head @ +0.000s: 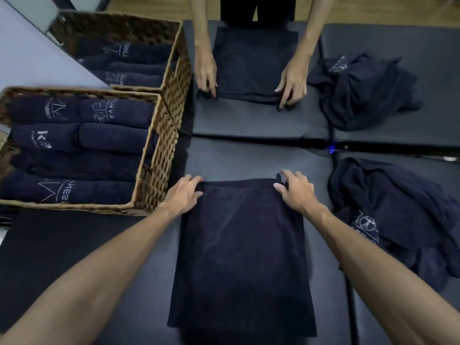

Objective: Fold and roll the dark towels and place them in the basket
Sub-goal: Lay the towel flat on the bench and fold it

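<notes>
Folded towel lies flat on the dark pad, right of the basket. Left hand and right hand pinch its far corners, fingers curled. Step: folding done, judged. Next: roll tightly from the far edge.

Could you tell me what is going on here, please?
A person is folding a dark navy towel flat on the black padded surface, with the left hand and right hand at its far corners. Rolled towels already fill the woven wicker basket. A crumpled pile of unfolded towels waits beside it. A mirror reflects everything.
</notes>
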